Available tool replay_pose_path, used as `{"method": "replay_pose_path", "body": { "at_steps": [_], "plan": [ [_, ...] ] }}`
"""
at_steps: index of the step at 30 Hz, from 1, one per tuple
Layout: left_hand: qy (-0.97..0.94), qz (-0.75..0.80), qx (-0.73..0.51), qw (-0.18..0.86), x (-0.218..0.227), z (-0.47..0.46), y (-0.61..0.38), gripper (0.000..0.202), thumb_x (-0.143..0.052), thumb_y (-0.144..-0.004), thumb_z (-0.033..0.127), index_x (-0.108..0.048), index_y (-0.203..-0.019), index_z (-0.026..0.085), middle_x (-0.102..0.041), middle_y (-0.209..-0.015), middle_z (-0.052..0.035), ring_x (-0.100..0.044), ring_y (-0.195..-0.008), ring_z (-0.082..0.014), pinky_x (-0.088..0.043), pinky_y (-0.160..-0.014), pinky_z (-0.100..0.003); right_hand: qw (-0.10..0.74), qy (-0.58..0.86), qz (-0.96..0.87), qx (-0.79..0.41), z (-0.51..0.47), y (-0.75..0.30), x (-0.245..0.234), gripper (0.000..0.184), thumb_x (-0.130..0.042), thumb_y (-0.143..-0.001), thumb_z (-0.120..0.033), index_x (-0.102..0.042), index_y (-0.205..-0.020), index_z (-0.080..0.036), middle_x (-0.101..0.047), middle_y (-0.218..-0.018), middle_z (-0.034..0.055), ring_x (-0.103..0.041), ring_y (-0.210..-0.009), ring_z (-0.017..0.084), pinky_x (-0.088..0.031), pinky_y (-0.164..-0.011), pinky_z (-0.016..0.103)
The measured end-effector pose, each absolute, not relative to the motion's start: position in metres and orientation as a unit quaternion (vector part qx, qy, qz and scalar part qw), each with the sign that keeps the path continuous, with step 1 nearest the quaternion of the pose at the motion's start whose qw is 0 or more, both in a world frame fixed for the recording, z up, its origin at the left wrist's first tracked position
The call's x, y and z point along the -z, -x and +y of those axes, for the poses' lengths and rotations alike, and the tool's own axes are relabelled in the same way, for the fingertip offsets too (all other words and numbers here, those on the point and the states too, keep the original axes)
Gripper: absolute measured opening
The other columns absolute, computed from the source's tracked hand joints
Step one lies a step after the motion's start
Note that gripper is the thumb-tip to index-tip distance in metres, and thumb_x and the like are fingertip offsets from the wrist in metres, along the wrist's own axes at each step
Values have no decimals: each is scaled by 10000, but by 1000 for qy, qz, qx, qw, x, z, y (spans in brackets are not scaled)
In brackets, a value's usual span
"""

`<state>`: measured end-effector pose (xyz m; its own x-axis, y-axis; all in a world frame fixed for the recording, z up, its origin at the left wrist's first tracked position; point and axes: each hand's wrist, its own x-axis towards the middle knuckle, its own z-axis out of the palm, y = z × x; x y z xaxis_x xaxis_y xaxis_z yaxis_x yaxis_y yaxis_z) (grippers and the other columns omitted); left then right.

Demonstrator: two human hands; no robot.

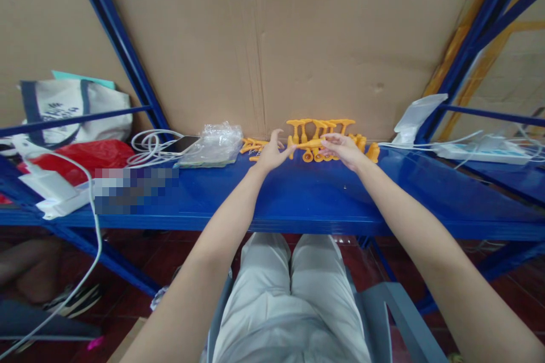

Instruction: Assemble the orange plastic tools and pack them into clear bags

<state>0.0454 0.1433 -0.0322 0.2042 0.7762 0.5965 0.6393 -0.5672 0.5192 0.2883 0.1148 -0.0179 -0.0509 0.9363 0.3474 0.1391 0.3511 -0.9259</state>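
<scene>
My right hand [343, 148] is closed around one end of an orange-yellow T-shaped plastic piece [313, 144], held level above the shelf. Its crossbar end points left, towards my left hand [271, 153]. That hand has thumb and fingers apart, the thumb close to the crossbar; whether it touches cannot be made out. Behind the held piece, several similar T-shaped pieces [336, 123] lean in a row against the cardboard. Round hollow orange ends [307, 155] show below it. More short orange parts [373, 152] stand right of my right hand.
Small orange parts [251, 145] lie left of my left hand, beside a clear plastic bag [217, 144]. A phone [184, 143] and coiled white cable [147, 147] are further left. Cardboard [196, 51] backs the blue shelf [298, 198]. A white power strip [485, 153] sits right.
</scene>
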Motion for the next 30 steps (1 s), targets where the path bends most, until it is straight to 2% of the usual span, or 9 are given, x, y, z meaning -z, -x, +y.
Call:
{"method": "replay_pose_path", "body": {
  "at_steps": [3, 5, 9, 14, 18, 21, 24, 27, 30],
  "plan": [
    [-757, 529, -383, 40, 36, 149, -41, 545, -574, -911, 330, -436, -1419, 192, -659, -1238, -147, -631, -1159, -267, -491, -995, -415, 573, 457, -645, -216, 130, -286, 17, 297, -707, -836, -253, -638, -1121, -207, -701, -1074, 69, -707, -911, 198, -583, -870, 388],
    [-757, 589, -283, 8, 38, 150, -37, 525, -589, -881, 273, -504, -1395, 208, -585, -1400, -155, -522, -1328, -314, -427, -1093, -474, 542, 468, -691, -94, 137, -279, 16, 330, -680, -838, -240, -634, -1162, -196, -680, -1169, 104, -667, -1053, 247, -551, -930, 439],
    [-777, 619, -115, 6, 39, 149, -30, 464, -553, -881, 220, -600, -1343, 226, -563, -1456, -113, -482, -1379, -304, -395, -1141, -461, 363, 475, -797, 85, 133, -257, 12, 354, -579, -901, -199, -601, -1249, -143, -628, -1268, 176, -588, -1198, 301, -483, -995, 453],
    [-756, 644, -112, -19, 35, 141, -31, 464, -505, -916, 210, -573, -1369, 286, -515, -1507, -93, -439, -1400, -335, -428, -1091, -553, 114, 511, -825, 213, 118, -228, 7, 375, -377, -975, -123, -573, -1295, -117, -604, -1268, 199, -633, -1112, 295, -474, -924, 383],
    [-753, 648, -113, -21, 32, 136, -33, 489, -510, -900, 146, -569, -1358, 304, -532, -1491, -82, -419, -1411, -321, -416, -1100, -569, 39, 539, -807, 237, 117, -216, 7, 402, -332, -975, -82, -583, -1288, -105, -620, -1251, 210, -634, -1135, 284, -466, -948, 369],
    [-752, 650, -113, -11, 31, 133, -35, 492, -510, -888, 119, -579, -1341, 298, -530, -1485, -86, -409, -1417, -320, -398, -1112, -581, 32, 550, -803, 227, 120, -213, 8, 400, -345, -981, -109, -589, -1297, -88, -622, -1267, 229, -625, -1168, 297, -464, -971, 389],
    [-742, 658, -126, -6, 30, 131, -35, 508, -498, -883, 106, -554, -1364, 260, -508, -1487, -131, -402, -1412, -346, -399, -1090, -622, 30, 548, -810, 208, 123, -211, 9, 425, -369, -970, -124, -588, -1334, -95, -614, -1319, 221, -614, -1198, 304, -456, -995, 403],
    [-726, 666, -170, -21, 28, 129, -35, 542, -482, -877, 82, -502, -1404, 206, -484, -1484, -176, -402, -1407, -339, -426, -1077, -564, 14, 547, -818, 176, 124, -209, 11, 458, -456, -936, -156, -578, -1377, -140, -602, -1374, 190, -578, -1255, 317, -419, -1049, 460],
    [-710, 667, -224, -34, 26, 129, -34, 580, -525, -859, 84, -476, -1420, 226, -517, -1432, -162, -427, -1385, -321, -441, -1067, -487, 22, 554, -819, 149, 124, -210, 12, 479, -495, -928, -215, -565, -1401, -181, -584, -1420, 163, -527, -1315, 326, -365, -1090, 536]
  ]
}}
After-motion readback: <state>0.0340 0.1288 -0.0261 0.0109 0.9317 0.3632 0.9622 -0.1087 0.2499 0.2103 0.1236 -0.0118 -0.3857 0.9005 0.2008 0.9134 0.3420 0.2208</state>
